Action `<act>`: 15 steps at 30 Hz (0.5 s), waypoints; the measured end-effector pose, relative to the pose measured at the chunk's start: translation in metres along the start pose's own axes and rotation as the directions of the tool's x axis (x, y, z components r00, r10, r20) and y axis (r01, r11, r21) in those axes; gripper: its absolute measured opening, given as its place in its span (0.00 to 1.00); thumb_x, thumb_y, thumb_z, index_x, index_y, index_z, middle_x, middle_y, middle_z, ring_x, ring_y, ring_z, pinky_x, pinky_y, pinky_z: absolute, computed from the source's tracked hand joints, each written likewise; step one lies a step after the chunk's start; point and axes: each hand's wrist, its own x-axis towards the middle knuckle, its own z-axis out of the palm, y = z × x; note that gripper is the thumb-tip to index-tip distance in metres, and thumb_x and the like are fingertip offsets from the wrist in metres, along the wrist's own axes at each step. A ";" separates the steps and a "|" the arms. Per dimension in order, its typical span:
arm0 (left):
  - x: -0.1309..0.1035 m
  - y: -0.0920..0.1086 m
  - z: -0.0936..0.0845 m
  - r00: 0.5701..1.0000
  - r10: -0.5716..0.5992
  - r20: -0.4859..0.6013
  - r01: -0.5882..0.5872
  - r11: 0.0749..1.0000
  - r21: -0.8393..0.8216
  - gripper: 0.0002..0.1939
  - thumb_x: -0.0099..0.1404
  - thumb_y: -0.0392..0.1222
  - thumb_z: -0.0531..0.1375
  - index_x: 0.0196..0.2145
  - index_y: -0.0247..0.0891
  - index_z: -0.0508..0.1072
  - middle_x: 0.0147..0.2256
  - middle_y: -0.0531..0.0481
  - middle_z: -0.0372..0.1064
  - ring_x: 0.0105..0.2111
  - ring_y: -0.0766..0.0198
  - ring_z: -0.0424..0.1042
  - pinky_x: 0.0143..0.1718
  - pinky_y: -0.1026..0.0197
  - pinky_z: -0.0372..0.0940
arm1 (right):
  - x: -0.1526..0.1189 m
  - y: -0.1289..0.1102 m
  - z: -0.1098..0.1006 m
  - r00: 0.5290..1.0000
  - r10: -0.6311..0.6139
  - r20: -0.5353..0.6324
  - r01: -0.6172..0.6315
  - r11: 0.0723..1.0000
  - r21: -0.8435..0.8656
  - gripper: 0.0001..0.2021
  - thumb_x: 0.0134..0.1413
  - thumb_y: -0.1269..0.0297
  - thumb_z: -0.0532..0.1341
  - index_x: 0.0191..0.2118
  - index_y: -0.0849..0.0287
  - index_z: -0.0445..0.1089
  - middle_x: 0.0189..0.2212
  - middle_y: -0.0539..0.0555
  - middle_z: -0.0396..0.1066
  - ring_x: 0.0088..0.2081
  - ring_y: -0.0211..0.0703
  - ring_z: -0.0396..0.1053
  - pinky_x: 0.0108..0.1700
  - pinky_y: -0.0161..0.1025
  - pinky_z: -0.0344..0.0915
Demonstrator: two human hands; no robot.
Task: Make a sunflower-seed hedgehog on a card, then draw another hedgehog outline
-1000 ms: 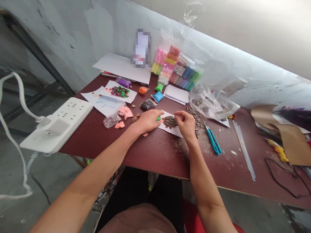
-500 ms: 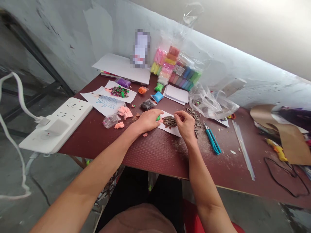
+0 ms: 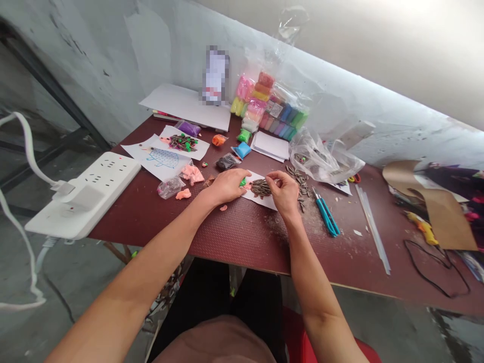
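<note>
On a small white paper (image 3: 269, 203) lies a figure covered in striped sunflower seeds (image 3: 260, 187), with pink clay at its left end. My left hand (image 3: 230, 185) is curled at that end, its fingers closed around a lump of green clay (image 3: 243, 182). At the figure's right end, my right hand (image 3: 284, 193) has thumb and forefinger pinched together; whatever is between them is too small to make out. Loose sunflower seeds (image 3: 303, 187) are scattered just beyond the right hand.
Teal scissors-like cutters (image 3: 327, 214) lie to the right, before clear glue sticks (image 3: 373, 229) and a yellow glue gun (image 3: 426, 229). Pink clay (image 3: 192, 174), a hedgehog drawing (image 3: 162, 158) and a power strip (image 3: 85, 196) are leftward. Bagged coloured clay (image 3: 268, 108) leans on the wall.
The whole view has shifted slightly, so things sit a little further left. Both hands keep nearly the same place at the seed-covered figure, the right one still pinching.
</note>
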 end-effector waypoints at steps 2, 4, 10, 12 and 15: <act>0.000 0.000 0.000 1.000 0.000 -0.003 0.000 1.000 -0.001 0.25 0.67 0.36 0.62 0.62 0.36 0.72 0.61 0.41 0.73 0.60 0.51 0.72 0.62 0.54 0.65 | 0.000 0.001 0.000 1.000 -0.001 -0.001 0.001 1.000 -0.009 0.08 0.54 0.59 0.62 0.34 0.55 0.78 0.26 0.51 0.74 0.28 0.42 0.64 0.33 0.39 0.59; 0.000 0.000 -0.001 1.000 0.008 -0.006 -0.008 1.000 0.000 0.25 0.67 0.36 0.62 0.62 0.35 0.72 0.61 0.41 0.73 0.60 0.51 0.73 0.62 0.53 0.66 | 0.001 0.003 0.001 1.000 0.019 -0.005 -0.019 1.000 -0.003 0.09 0.53 0.61 0.62 0.35 0.56 0.79 0.26 0.51 0.73 0.26 0.42 0.63 0.33 0.39 0.58; 0.000 0.002 -0.002 1.000 -0.001 0.016 0.001 1.000 0.016 0.27 0.66 0.35 0.62 0.62 0.33 0.72 0.62 0.40 0.72 0.61 0.51 0.72 0.62 0.55 0.65 | 0.001 0.001 0.000 0.999 0.042 -0.016 -0.042 0.999 -0.004 0.08 0.53 0.62 0.62 0.34 0.56 0.78 0.27 0.51 0.75 0.26 0.41 0.64 0.34 0.38 0.59; -0.001 0.002 -0.003 1.000 0.002 0.014 -0.003 1.000 0.013 0.27 0.65 0.34 0.62 0.62 0.33 0.72 0.62 0.39 0.71 0.61 0.50 0.71 0.62 0.54 0.65 | 0.000 0.001 0.000 1.000 0.020 -0.021 -0.020 1.000 0.000 0.07 0.54 0.61 0.63 0.33 0.56 0.78 0.28 0.52 0.76 0.28 0.42 0.65 0.35 0.39 0.60; -0.002 0.001 -0.004 1.000 0.003 -0.004 -0.003 1.000 -0.001 0.27 0.64 0.34 0.63 0.61 0.35 0.73 0.61 0.40 0.73 0.60 0.50 0.72 0.62 0.53 0.66 | 0.001 0.006 0.001 0.999 0.029 -0.042 -0.028 0.999 0.027 0.08 0.54 0.62 0.62 0.34 0.56 0.78 0.30 0.52 0.77 0.28 0.42 0.66 0.36 0.38 0.62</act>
